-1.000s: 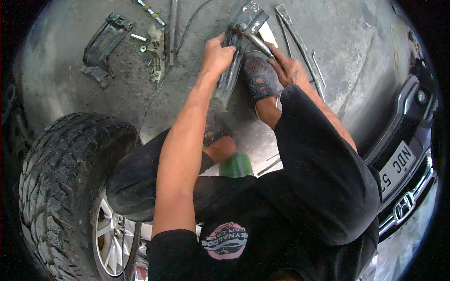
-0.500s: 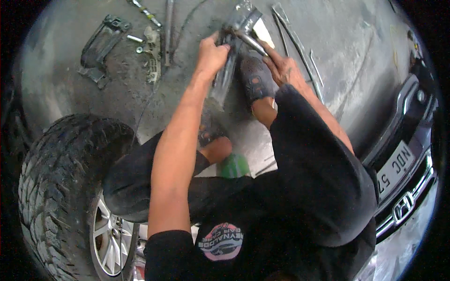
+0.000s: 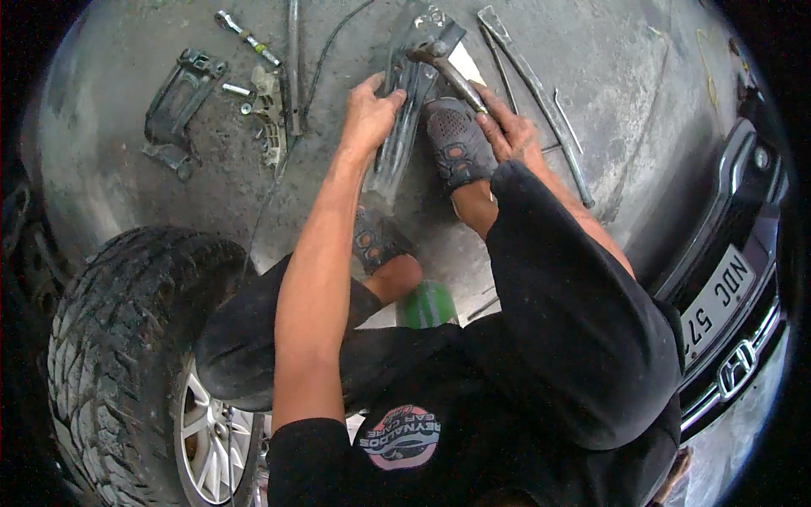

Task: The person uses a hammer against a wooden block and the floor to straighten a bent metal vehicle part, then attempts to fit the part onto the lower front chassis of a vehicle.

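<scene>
The long metal part (image 3: pixel 404 127) on the floor is gripped by the left hand (image 3: pixel 368 114); a hammer (image 3: pixel 448 72) is clenched in the right hand (image 3: pixel 507 131), its head at the part's far end. Hammering appears under way, unfinished.

Left hand (image 3: pixel 369 114) steadies a metal part (image 3: pixel 405 110); right hand (image 3: pixel 509 131) grips, seemingly, a hammer (image 3: pixel 448 72).

Grey concrete floor (image 3: pixel 608 76) carries a long metal part (image 3: pixel 404 110), black bracket (image 3: pixel 176 110), ratchet extension (image 3: pixel 247 35), flat bars (image 3: pixel 532 93), tyre (image 3: pixel 127 355).
</scene>
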### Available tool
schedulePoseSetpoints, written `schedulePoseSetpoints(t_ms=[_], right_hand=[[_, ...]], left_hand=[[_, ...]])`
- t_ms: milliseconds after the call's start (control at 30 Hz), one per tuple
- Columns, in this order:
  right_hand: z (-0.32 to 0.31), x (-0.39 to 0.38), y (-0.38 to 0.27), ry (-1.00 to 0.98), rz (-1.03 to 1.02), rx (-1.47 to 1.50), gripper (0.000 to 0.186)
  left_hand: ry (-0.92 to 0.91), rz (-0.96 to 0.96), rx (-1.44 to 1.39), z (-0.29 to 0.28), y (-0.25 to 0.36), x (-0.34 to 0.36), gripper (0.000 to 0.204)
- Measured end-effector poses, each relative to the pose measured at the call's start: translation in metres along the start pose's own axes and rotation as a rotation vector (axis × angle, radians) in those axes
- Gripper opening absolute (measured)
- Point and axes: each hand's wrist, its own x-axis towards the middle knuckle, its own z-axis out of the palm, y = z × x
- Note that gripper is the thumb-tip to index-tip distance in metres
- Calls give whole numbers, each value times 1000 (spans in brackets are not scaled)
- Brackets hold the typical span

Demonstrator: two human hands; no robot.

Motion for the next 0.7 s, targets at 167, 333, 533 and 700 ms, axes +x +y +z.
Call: schedulePoseSetpoints(t_ms=[167,333,533,700], right_hand=[[-5,-1,-12,-33,-69,-31,50],[4,13,-7,-56,-148,-193,50],[-12,9,-25,-69,-33,-207,51],[-24,1,-67,192,-531,41,46]], left_hand=[[-30,14,-63,5,11,-7,39],[85,134,143,-2,-5,6,41],[-28,30,52,4,3,0,43],[85,107,198,-10,-14,3,42]])
